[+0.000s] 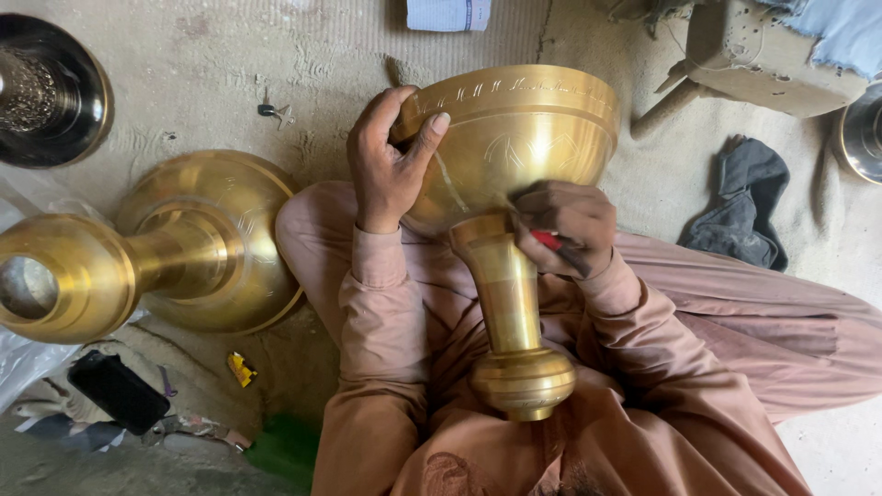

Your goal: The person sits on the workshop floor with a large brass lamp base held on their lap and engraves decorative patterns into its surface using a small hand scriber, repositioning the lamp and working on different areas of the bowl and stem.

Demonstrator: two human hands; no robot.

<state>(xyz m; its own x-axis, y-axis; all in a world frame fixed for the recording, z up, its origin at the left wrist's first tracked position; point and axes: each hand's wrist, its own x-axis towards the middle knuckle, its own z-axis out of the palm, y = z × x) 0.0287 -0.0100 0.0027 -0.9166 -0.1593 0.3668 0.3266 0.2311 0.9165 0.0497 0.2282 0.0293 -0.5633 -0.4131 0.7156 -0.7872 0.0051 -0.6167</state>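
The person sits on the floor with a big brass goblet lying across the lap. Its long stem points back toward the person's body, and the round knob at the end rests against the clothes. The wide bowl points away, toward the far side of the floor.

The left hand is wrapped over the left rim of the bowl, fingers closed on it, thumb on the outside. The right hand sits where the bowl meets the stem. It is closed around a thin red tool, and the tip touches the brass there. So the right hand is nearer the stem, the left nearer the rim.

Another brass stand lies on its side at the left, well apart.
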